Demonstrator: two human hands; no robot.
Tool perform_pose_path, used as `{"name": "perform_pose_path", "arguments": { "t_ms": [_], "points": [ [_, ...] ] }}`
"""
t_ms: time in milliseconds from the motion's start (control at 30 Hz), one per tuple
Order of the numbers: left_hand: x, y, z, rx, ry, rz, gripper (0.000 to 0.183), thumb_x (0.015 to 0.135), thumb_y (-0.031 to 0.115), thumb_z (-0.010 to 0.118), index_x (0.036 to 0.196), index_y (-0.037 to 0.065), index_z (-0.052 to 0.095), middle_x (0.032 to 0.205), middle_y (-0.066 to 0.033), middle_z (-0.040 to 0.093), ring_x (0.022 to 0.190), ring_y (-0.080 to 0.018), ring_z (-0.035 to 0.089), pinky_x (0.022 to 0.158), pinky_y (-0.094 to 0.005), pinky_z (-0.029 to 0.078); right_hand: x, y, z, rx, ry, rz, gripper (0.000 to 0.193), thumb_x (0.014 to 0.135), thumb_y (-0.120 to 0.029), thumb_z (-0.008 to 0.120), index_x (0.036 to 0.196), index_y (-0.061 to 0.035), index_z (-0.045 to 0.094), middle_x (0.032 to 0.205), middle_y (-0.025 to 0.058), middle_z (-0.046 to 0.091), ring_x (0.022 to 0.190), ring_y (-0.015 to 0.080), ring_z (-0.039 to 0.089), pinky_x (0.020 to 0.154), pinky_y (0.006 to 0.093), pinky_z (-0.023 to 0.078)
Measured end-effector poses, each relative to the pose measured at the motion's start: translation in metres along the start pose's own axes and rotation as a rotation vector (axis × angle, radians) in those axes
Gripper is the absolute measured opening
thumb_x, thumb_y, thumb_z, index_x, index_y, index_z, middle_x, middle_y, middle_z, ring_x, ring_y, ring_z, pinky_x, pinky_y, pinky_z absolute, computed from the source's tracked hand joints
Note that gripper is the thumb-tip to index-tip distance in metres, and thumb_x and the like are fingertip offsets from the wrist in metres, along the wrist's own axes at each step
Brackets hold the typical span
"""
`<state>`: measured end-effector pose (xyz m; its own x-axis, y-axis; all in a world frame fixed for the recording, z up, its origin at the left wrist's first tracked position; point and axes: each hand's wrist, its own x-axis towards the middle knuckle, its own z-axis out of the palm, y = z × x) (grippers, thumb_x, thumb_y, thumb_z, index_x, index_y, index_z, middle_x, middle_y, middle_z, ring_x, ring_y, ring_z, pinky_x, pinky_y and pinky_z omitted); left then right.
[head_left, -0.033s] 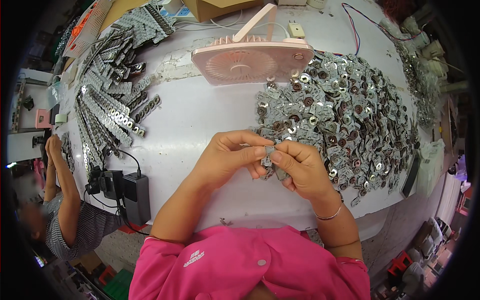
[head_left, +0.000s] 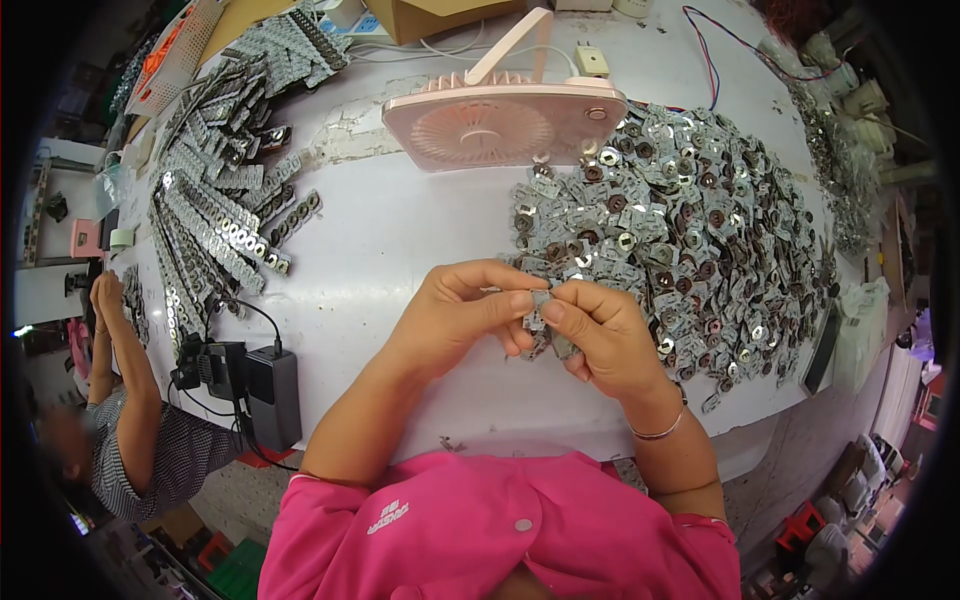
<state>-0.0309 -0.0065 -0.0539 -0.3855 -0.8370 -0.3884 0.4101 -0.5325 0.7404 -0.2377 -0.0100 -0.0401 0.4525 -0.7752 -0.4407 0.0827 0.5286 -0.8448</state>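
Fingers [head_left: 497, 309] of both hands are closed in a pinch on one small grey part [head_left: 539, 299], which is held up over the near side of the pale counter [head_left: 370, 230], in front of a pink shirt [head_left: 470, 520]. The part's left side is gripped by the thumb and fingers of the left hand [head_left: 440, 315]; its right side is pinched by the right hand [head_left: 605, 335]. More grey material [head_left: 563, 346] is seen below the right thumb, though whether it belongs to the same part cannot be told. The part is judged to be light, thin and stiff, probably of metal, with smooth faces that could slip; it is best taken by its opposite edges, since thin portions might be bent by hard pressing. Just beyond the right hand, a broad pile [head_left: 690, 230] of similar loose grey pieces, some bearing dark or shiny discs [head_left: 705, 270], is spread across the counter. By the pile's far left corner, a pink fan [head_left: 480, 130] is stood. Well to the left, long strips [head_left: 215, 225] of grey pieces are heaped, with a black box [head_left: 273, 390] nearer the front edge. At the far left, a co-worker [head_left: 140, 400] is seen, hands [head_left: 105, 293] raised together.
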Motion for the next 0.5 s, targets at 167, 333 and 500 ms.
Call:
{"name": "perform_pose_path", "arguments": {
  "t_ms": [167,333,500],
  "points": [
    [0.0,-0.008,0.02,0.094,0.121,0.258,0.025,0.089,0.001,0.069,0.114,0.0,0.067,0.102,-0.0111,0.068,0.082,-0.0154,0.069,0.073,-0.0279,0.058,0.002,-0.001,0.002,0.193,0.082,-0.011,0.022,0.1,-0.024,0.061,0.098,-0.0024,0.065,0.067,-0.0039,0.054,0.044,0.0025,0.045,0.038,0.0183,0.035],
    [-0.002,-0.024,0.017,0.551,0.159,0.696,0.029,0.084,-0.002,0.075,0.112,0.0,0.068,0.105,-0.0115,0.069,0.088,-0.0151,0.068,0.077,-0.027,0.055,0.0,0.001,0.001,0.252,0.087,-0.052,0.02,0.099,-0.022,0.063,0.098,-0.0024,0.066,0.07,-0.0044,0.054,0.045,0.0013,0.044,0.038,0.0175,0.034],
    [-0.006,-0.017,0.023,0.798,0.2,0.859,0.028,0.08,-0.003,0.077,0.107,0.001,0.07,0.1,-0.0122,0.07,0.088,-0.0179,0.068,0.076,-0.0285,0.055,-0.003,-0.002,0.0,0.224,0.088,-0.097,0.019,0.098,-0.021,0.064,0.094,-0.002,0.066,0.069,-0.004,0.055,0.045,0.0012,0.045,0.038,0.0178,0.035]
  ]
}}
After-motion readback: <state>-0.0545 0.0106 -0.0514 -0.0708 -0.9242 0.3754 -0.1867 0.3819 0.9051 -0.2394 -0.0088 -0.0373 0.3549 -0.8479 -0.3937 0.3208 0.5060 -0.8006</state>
